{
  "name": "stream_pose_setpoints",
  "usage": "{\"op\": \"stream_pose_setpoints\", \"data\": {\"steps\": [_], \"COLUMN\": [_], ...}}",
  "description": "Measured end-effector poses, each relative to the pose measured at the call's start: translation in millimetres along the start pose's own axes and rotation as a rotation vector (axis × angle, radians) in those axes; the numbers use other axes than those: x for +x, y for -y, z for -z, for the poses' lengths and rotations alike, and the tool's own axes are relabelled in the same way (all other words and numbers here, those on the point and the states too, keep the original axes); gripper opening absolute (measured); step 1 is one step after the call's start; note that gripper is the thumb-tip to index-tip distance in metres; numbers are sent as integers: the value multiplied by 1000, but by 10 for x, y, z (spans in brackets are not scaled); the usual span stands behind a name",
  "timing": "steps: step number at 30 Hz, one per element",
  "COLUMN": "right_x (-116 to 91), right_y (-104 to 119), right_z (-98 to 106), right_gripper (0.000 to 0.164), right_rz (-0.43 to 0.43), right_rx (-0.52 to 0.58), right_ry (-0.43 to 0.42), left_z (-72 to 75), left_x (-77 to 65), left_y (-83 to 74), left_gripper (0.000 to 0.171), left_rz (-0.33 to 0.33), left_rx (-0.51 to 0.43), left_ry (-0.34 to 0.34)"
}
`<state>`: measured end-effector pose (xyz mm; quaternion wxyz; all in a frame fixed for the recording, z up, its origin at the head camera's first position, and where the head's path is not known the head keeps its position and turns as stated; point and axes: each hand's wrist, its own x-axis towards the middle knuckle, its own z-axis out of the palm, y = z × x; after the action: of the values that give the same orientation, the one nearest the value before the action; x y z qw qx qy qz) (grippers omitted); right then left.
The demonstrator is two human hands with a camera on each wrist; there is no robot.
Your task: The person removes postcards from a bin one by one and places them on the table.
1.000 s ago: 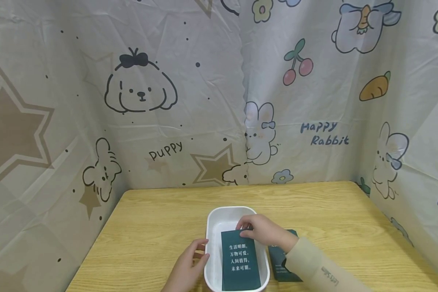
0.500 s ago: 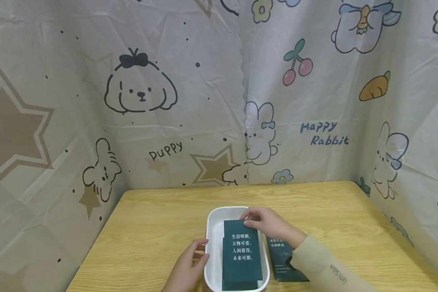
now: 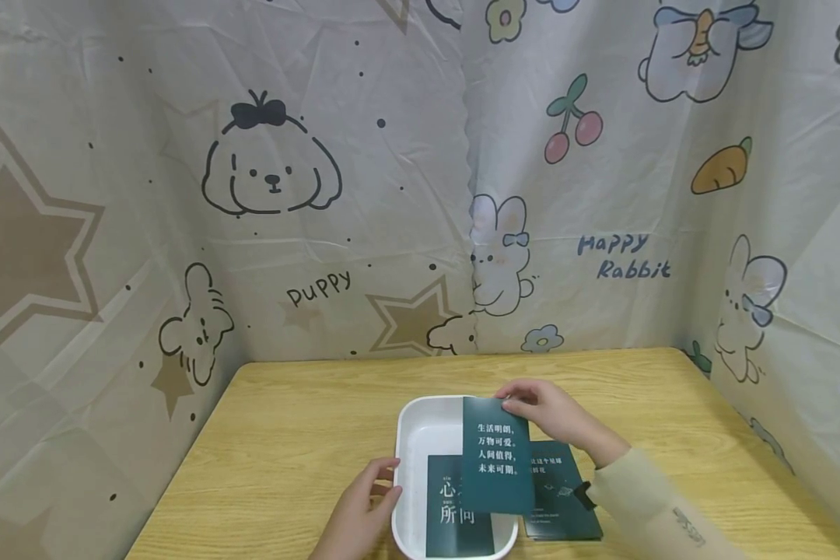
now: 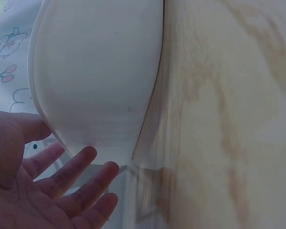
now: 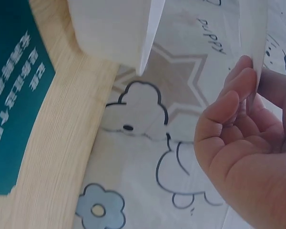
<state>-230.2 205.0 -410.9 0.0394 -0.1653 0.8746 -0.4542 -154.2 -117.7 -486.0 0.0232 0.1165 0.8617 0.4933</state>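
My right hand (image 3: 556, 412) pinches a dark green card (image 3: 498, 490) with white Chinese lettering by its top edge, over the right side of a white tray (image 3: 409, 435). Seen from the right wrist, thumb and fingers close on the card's pale back (image 5: 252, 33). Inside the tray lies another green card (image 3: 442, 537), partly covered by the held one. My left hand (image 3: 364, 502) is at the tray's left side; in the left wrist view its fingers (image 4: 81, 164) are loosely spread and the thumb touches the rim.
Right of the tray, green cards (image 3: 563, 513) lie on the wooden table (image 3: 308, 420), slightly fanned, their number unclear. A small black item (image 3: 585, 495) is at the right sleeve's cuff. A cartoon-printed curtain (image 3: 364, 194) stands behind the table and along its sides.
My right hand has lifted the green card out of the tray and carried it up and to the right, uncovering another card beneath. The left hand has stayed in place.
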Motion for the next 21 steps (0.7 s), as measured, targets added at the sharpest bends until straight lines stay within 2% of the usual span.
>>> {"op": "stream_pose_setpoints", "data": {"steps": [15,21], "right_x": [-193,-243], "right_y": [-320,-443], "right_z": [348,433], "right_gripper": [27,25], "right_rz": [-39,-41], "right_rx": [-21,-22], "right_ry": [13,54], "left_z": [7,0], "left_x": [0,1], "left_y": [-4,-12], "left_gripper": [38,38], "left_rz": [5,-3], "left_rx": [-2,1], "left_ry": [10,3]}}
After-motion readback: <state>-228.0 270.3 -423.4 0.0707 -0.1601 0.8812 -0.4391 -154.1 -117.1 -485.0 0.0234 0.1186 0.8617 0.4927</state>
